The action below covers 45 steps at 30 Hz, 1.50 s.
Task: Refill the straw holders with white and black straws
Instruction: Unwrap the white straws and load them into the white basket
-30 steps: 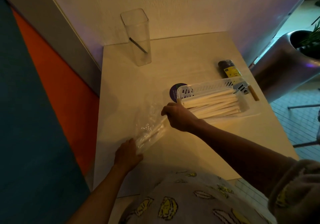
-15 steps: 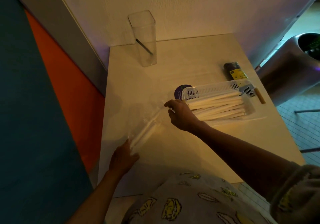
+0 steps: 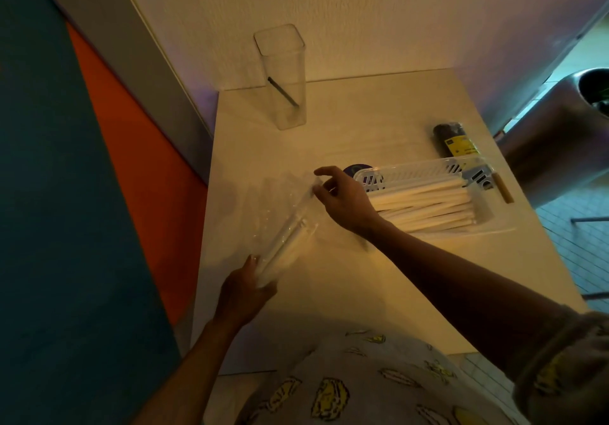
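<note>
A clear plastic bag (image 3: 286,227) with a few white straws in it lies slanted on the white table (image 3: 346,279). My left hand (image 3: 245,289) grips the bag's near end. My right hand (image 3: 346,199) pinches the bag's far, open end. To the right sits a white slotted basket (image 3: 425,171) filled with white straws (image 3: 425,202). A tall clear square holder (image 3: 283,75) stands at the back by the wall, holding one black straw (image 3: 283,92). A dark pack of black straws (image 3: 456,141) with a yellow label lies behind the basket.
A dark round disc (image 3: 356,170) peeks out at the basket's left end. The white wall closes the back; an orange and teal panel (image 3: 108,167) runs along the left. A metal bin (image 3: 566,128) stands off the table's right edge.
My right hand has lifted the bag's far end and pulled it out longer. My left hand has stayed on the bag's near end.
</note>
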Available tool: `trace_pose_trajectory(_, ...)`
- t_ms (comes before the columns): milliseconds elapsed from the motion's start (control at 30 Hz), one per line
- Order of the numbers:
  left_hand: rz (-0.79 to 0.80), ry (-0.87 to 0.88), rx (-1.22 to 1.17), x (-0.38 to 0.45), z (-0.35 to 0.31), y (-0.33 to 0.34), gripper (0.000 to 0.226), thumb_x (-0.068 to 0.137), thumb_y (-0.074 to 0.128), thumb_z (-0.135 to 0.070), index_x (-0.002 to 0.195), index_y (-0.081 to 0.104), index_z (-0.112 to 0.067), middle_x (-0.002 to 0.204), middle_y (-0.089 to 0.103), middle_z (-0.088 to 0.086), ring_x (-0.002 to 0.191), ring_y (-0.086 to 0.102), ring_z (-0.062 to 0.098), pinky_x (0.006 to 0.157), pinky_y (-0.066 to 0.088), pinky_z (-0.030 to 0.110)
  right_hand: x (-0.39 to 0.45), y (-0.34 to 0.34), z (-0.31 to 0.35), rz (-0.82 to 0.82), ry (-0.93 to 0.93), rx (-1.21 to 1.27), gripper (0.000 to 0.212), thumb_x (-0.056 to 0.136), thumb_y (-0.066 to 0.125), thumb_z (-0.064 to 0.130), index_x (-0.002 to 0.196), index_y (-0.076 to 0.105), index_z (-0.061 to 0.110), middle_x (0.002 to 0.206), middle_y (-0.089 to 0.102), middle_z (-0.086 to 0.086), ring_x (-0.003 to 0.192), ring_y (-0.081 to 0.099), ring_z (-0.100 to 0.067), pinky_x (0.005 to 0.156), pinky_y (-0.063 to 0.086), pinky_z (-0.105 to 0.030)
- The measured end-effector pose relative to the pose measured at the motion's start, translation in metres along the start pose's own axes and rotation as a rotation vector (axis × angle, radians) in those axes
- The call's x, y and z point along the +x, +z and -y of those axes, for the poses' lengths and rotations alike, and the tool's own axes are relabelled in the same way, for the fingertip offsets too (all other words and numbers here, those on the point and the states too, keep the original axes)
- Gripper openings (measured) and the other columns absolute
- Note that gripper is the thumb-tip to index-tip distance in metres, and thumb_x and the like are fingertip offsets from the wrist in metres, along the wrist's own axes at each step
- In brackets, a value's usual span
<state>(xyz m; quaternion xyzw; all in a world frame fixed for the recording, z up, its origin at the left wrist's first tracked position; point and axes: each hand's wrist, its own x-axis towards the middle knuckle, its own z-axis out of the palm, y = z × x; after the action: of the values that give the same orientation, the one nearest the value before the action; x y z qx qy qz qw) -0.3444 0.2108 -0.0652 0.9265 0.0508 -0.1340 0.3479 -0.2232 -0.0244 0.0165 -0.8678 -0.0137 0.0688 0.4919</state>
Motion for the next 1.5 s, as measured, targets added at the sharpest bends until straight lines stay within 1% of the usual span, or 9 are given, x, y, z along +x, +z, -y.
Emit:
trace_pose_trajectory(100, 0.007, 0.001, -0.041, 0.003, -0.003, 0.000, 0.055, 0.080, 0.066, -0.053, 0.123, 0.045, -0.026, 0.085, 0.065, -0.005, 0.070, 0.066, 0.013, 0.061, 0.059, 0.039, 0.004, -0.008, 0.002, 0.022, -0.004, 0.026, 0.027, 0.098, 0.058, 0.029, 0.124, 0.057, 0.021, 0.092, 0.069, 0.004, 0.077, 0.065, -0.004, 0.062, 0.049, -0.014)
trace_pose_trajectory(267, 0.001, -0.019, -0.105, 0.007, -0.011, -0.001, 0.059, 0.081, 0.070, -0.047, 0.130, 0.045, -0.025, 0.094, 0.064, -0.005, 0.075, 0.065, 0.007, 0.062, 0.057, 0.028, 0.008, -0.017, 0.003, 0.067, 0.214, 0.608, 0.017, 0.099, 0.052, 0.011, 0.116, 0.056, 0.011, 0.107, 0.065, -0.011, 0.091, 0.066, -0.023, 0.080, 0.057, -0.036)
trace_pose_trajectory(367, 0.017, 0.000, -0.095, 0.011, -0.021, -0.002, 0.064, 0.084, 0.071, -0.039, 0.137, 0.041, -0.019, 0.102, 0.060, -0.003, 0.078, 0.061, 0.003, 0.057, 0.050, 0.012, 0.010, -0.023, 0.006, 0.076, 0.357, 0.915, 0.025, 0.100, 0.046, 0.003, 0.124, 0.050, 0.007, 0.111, 0.063, -0.017, 0.086, 0.067, -0.026, 0.077, 0.053, -0.039)
trace_pose_trajectory(467, 0.024, 0.007, -0.088, 0.015, -0.029, -0.003, 0.066, 0.084, 0.071, -0.033, 0.140, 0.039, -0.016, 0.109, 0.057, -0.002, 0.080, 0.057, 0.005, 0.055, 0.042, 0.005, 0.012, -0.029, 0.005, 0.117, 0.306, 0.860, 0.026, 0.102, 0.047, 0.012, 0.126, 0.053, 0.006, 0.116, 0.066, -0.023, 0.083, 0.065, -0.026, 0.062, 0.045, -0.032)
trace_pose_trajectory(600, 0.028, 0.026, -0.080, 0.019, -0.032, -0.004, 0.064, 0.084, 0.071, -0.033, 0.137, 0.042, -0.016, 0.103, 0.062, 0.002, 0.076, 0.060, 0.005, 0.055, 0.042, 0.007, 0.010, -0.038, 0.009, 0.129, 0.143, 0.616, 0.031, 0.099, 0.054, 0.034, 0.126, 0.056, 0.017, 0.104, 0.070, -0.010, 0.075, 0.061, -0.018, 0.056, 0.043, -0.026)
trace_pose_trajectory(700, 0.016, 0.031, -0.079, 0.020, -0.032, -0.004, 0.065, 0.083, 0.071, -0.037, 0.138, 0.042, -0.017, 0.102, 0.064, 0.002, 0.077, 0.063, 0.006, 0.059, 0.048, 0.014, 0.011, -0.041, 0.014, 0.040, 0.062, 0.492, 0.023, 0.099, 0.057, 0.023, 0.120, 0.060, 0.017, 0.097, 0.070, -0.010, 0.069, 0.062, -0.015, 0.055, 0.045, -0.027)
trace_pose_trajectory(1033, -0.028, 0.059, -0.113, 0.016, -0.033, -0.008, 0.052, 0.082, 0.071, -0.043, 0.124, 0.045, -0.026, 0.092, 0.064, -0.004, 0.073, 0.066, 0.009, 0.060, 0.059, 0.028, 0.010, -0.048, 0.021, -0.082, 0.031, 0.614, 0.021, 0.098, 0.055, 0.005, 0.114, 0.065, 0.015, 0.068, 0.066, -0.004, 0.060, 0.060, -0.018, 0.056, 0.047, -0.033)
trace_pose_trajectory(1367, -0.008, 0.082, -0.189, 0.018, -0.031, -0.006, 0.052, 0.080, 0.072, -0.048, 0.122, 0.049, -0.028, 0.094, 0.066, -0.004, 0.075, 0.068, 0.012, 0.062, 0.060, 0.033, 0.011, -0.050, 0.015, -0.215, 0.150, 0.533, 0.019, 0.101, 0.047, 0.004, 0.096, 0.064, 0.011, 0.081, 0.069, -0.007, 0.055, 0.058, -0.010, 0.053, 0.047, -0.032)
trace_pose_trajectory(1500, -0.018, 0.082, -0.184, 0.015, -0.033, -0.006, 0.047, 0.081, 0.073, -0.044, 0.118, 0.049, -0.027, 0.090, 0.064, -0.004, 0.072, 0.067, 0.013, 0.057, 0.057, 0.024, 0.010, -0.053, 0.008, -0.181, 0.230, 0.386, 0.027, 0.097, 0.044, -0.006, 0.088, 0.066, 0.007, 0.084, 0.067, -0.006, 0.063, 0.063, -0.014, 0.055, 0.053, -0.025)
